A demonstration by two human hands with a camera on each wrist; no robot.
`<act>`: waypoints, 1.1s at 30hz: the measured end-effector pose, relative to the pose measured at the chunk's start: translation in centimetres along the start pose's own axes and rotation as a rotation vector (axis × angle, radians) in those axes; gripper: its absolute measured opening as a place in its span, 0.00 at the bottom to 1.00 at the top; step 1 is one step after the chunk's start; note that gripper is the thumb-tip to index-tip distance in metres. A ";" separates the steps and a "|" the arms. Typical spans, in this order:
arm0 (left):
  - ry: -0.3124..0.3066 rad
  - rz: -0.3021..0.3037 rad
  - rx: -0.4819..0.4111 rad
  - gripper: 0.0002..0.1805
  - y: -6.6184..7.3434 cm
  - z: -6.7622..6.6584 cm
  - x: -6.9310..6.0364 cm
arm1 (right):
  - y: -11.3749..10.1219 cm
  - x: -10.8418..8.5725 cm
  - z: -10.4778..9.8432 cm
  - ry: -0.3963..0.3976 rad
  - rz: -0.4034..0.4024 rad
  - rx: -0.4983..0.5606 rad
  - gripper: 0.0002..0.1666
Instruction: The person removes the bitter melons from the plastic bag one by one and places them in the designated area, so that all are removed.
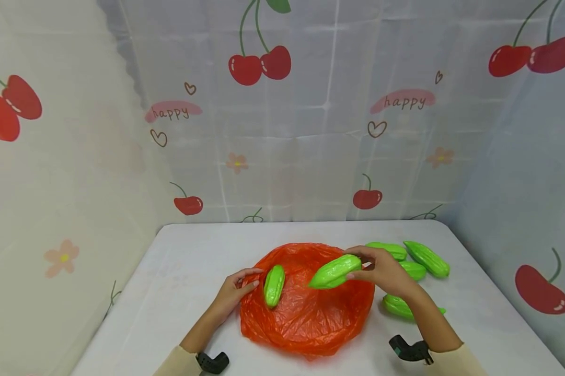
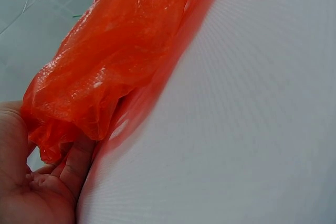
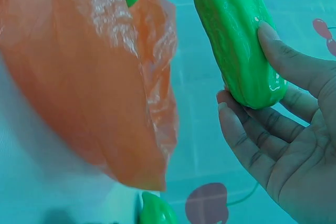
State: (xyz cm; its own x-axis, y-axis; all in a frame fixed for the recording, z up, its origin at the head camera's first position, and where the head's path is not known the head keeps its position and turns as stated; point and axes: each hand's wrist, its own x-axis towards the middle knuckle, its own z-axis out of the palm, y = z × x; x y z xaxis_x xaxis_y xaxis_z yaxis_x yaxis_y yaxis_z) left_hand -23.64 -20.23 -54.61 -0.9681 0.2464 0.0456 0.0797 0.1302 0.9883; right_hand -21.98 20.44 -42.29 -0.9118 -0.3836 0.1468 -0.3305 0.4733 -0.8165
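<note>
My right hand [image 1: 383, 269] holds a glossy green ridged gourd [image 1: 335, 271] by its blunt end, over the right part of an open red plastic bag [image 1: 310, 324]. In the right wrist view, the thumb presses on one side of the gourd [image 3: 239, 40], with fingers on the other. At the bag's left rim, my left hand [image 1: 235, 292] grips the plastic between thumb and fingers. Crumpled red film [image 2: 110, 66] fills that grip in the left wrist view. Another green gourd [image 1: 274, 286] lies inside the bag, near the left hand.
Several more green gourds lie right of the bag on the white table [image 1: 202, 245], including one at the far right [image 1: 427, 258] and one partly behind the right forearm [image 1: 399, 307]. Cherry-print curtains [image 1: 301, 130] enclose the table at the back and sides.
</note>
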 end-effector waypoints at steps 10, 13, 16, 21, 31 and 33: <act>-0.011 0.008 -0.002 0.20 0.1 -0.1 0.2 | 1.6 -1.8 -1.9 0.063 -0.028 -0.034 0.31; -0.010 0.009 -0.004 0.20 0.1 -0.1 0.2 | 2.0 -2.6 -2.1 0.077 -0.004 -0.036 0.32; -0.008 0.011 0.002 0.20 0.1 -0.1 0.1 | 2.2 -3.3 -2.5 0.093 0.032 -0.042 0.33; -0.010 0.007 0.004 0.19 -0.2 -0.1 0.0 | 2.4 -4.5 -3.4 0.111 0.071 -0.054 0.35; -0.011 0.003 -0.005 0.20 0.0 -0.1 0.1 | 3.5 -6.3 -5.3 0.165 0.097 -0.144 0.35; -0.005 0.002 0.000 0.20 0.0 -0.1 0.0 | 3.8 -6.5 -5.5 0.172 0.118 -0.161 0.36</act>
State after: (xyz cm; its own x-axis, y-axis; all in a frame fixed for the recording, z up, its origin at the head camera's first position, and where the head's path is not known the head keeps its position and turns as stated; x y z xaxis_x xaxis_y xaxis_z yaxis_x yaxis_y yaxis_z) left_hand -23.69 -20.32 -54.62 -0.9668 0.2512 0.0470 0.0817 0.1298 0.9882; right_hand -18.63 29.14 -43.25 -0.9697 -0.1842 0.1602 -0.2417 0.6320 -0.7363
